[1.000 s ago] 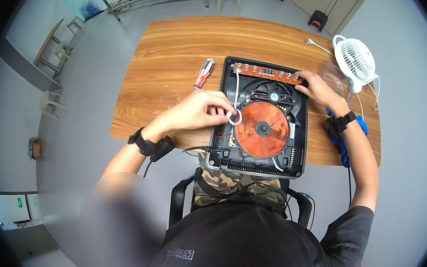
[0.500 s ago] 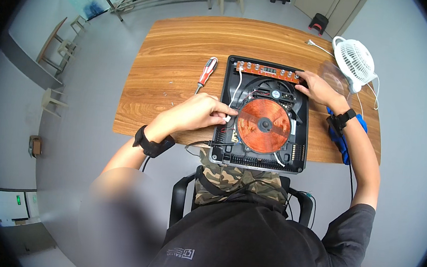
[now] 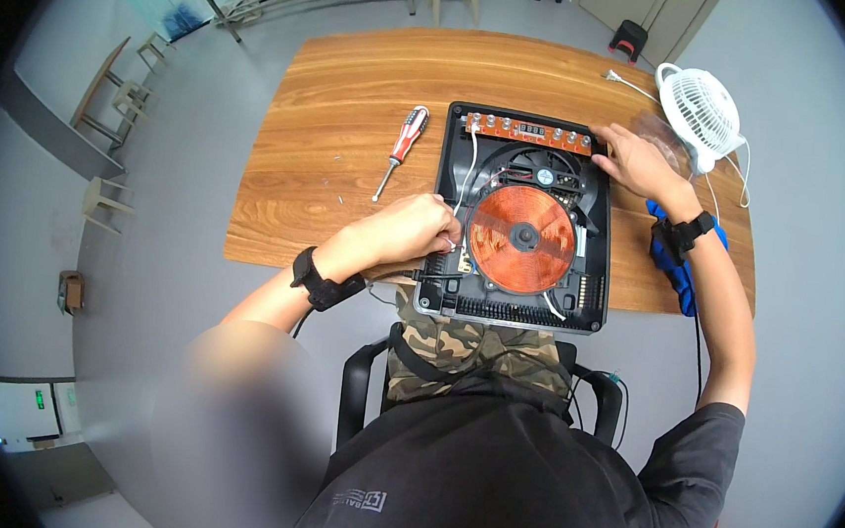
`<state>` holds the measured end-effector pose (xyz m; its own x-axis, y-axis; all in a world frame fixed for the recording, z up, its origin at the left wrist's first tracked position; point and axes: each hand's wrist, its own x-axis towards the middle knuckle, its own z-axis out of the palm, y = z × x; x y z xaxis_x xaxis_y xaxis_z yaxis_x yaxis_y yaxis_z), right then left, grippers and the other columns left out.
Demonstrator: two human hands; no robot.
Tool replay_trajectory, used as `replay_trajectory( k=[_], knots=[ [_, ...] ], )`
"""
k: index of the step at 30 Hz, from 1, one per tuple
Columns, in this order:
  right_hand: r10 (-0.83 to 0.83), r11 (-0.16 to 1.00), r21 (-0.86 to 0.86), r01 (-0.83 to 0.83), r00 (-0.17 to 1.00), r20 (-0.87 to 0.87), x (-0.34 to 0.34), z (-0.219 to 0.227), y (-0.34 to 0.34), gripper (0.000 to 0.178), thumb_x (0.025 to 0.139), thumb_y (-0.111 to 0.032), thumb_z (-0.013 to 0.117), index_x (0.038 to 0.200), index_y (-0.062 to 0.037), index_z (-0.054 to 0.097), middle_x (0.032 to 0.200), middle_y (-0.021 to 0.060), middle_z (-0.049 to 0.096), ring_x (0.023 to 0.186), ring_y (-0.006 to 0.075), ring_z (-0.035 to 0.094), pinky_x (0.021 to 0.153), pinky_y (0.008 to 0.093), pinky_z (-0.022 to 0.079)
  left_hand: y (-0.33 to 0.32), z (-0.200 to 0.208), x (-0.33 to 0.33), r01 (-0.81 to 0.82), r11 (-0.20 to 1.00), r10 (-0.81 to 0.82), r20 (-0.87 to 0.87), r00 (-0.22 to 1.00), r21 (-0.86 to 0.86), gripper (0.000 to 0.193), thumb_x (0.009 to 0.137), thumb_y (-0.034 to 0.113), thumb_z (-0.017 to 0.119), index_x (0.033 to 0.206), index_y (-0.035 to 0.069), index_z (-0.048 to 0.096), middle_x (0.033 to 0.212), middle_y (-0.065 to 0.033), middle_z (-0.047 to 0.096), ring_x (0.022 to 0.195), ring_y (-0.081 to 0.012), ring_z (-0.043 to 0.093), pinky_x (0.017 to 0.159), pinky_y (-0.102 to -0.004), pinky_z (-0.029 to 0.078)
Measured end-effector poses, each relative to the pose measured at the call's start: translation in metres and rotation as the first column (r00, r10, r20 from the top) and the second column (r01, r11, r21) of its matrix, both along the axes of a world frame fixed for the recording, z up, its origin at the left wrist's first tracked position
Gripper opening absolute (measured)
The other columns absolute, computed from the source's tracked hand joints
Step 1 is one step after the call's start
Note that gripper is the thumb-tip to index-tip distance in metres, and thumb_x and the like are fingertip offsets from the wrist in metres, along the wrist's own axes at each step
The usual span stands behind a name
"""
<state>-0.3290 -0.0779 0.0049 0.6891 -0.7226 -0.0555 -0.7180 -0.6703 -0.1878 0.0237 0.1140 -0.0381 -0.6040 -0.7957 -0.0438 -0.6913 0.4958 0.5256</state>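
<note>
Head view: left hand (image 3: 420,229) apparently pinches a thin white cable (image 3: 468,173) beside the round copper coil (image 3: 526,213); right hand (image 3: 641,166), fingers parted, touches the black plastic casing (image 3: 597,240).

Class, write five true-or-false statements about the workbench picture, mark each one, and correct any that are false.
1. The copper coil sits inside the black housing. True.
2. The left hand is at the housing's right edge. False: it is at the left edge, at the lower end of the white wire.
3. The right hand is at the housing's far right corner, near one end of the orange circuit board. True.
4. The screwdriver lies inside the housing. False: it lies on the table, left of the housing.
5. The white fan is right of the housing. True.
</note>
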Motion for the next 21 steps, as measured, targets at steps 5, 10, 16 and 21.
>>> replay_trajectory(
  k=[5,10,16,21],
  knots=[
    [0.083,0.993,-0.093,-0.076,0.994,0.071,0.015,0.009,0.017,0.040,0.100,-0.024,0.065,0.134,-0.0034,0.059,0.122,0.0177,0.064,0.111,0.0392,0.065,0.094,0.0479,0.055,0.003,0.006,0.000,-0.020,1.000,0.021,-0.071,0.997,0.016,0.012,0.085,0.006,0.074,0.095,0.003,0.079,0.089,-0.0125,0.074,0.091,-0.0326,0.068,0.087,-0.0418,0.055],
    [0.311,0.950,-0.063,-0.305,0.939,0.150,0.037,0.006,0.035,0.031,0.100,-0.021,0.064,0.124,-0.0019,0.063,0.117,0.0163,0.062,0.110,0.0382,0.063,0.093,0.0460,0.054,0.003,0.000,-0.001,-0.102,0.991,0.095,-0.083,0.992,-0.089,0.006,0.081,0.005,0.077,0.086,0.003,0.076,0.085,-0.0101,0.069,0.091,-0.0312,0.066,0.082,-0.0411,0.055],
    [0.452,0.868,0.149,-0.474,0.878,0.159,0.062,0.000,0.064,0.025,0.100,-0.023,0.065,0.115,-0.0032,0.066,0.110,0.0128,0.062,0.101,0.0358,0.066,0.085,0.0438,0.056,-0.007,-0.003,-0.009,-0.113,0.991,0.113,-0.001,0.994,-0.067,0.007,0.076,0.006,0.076,0.077,0.003,0.070,0.079,-0.0094,0.067,0.085,-0.0304,0.065,0.077,-0.0408,0.054],
    [0.434,0.876,0.164,-0.453,0.890,0.139,0.064,-0.008,0.067,0.023,0.100,-0.022,0.064,0.114,-0.0035,0.065,0.111,0.0130,0.061,0.100,0.0361,0.066,0.085,0.0446,0.055,-0.010,-0.002,-0.012,-0.103,0.993,0.102,-0.033,0.994,-0.060,0.009,0.076,0.007,0.075,0.074,0.003,0.067,0.078,-0.0104,0.066,0.084,-0.0313,0.065,0.077,-0.0418,0.054]
  ],
)
